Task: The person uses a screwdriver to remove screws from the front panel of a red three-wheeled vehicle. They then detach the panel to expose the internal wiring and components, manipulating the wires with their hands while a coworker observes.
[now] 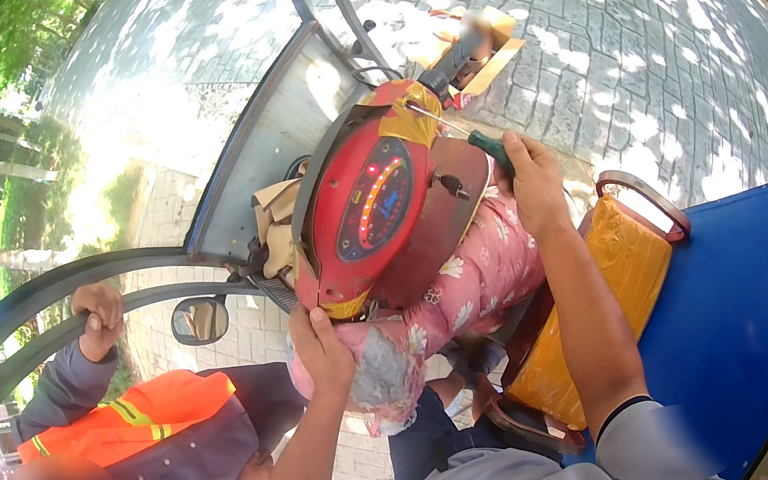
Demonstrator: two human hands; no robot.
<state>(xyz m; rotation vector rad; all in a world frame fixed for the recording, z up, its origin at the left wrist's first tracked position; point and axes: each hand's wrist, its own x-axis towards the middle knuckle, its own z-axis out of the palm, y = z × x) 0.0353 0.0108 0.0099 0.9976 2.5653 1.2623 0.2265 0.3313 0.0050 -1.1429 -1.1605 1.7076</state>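
A red dashboard cover with a lit oval gauge sits at the front of a three-wheeled vehicle. Yellow tape wraps its upper right end, and more tape is at its lower left. My right hand grips a screwdriver by its dark green handle, with the shaft reaching to the taped upper end. My left hand is closed on the cover's lower left edge; some of its fingers are hidden. A key stands in the brown panel beside the gauge. Below lies a pink flowered cloth cover.
A co-worker in an orange vest stands at left, one hand on the curved frame bar. A round mirror is nearby. An open cardboard box lies on the paving beyond. At right are a yellow-taped seat and blue panel.
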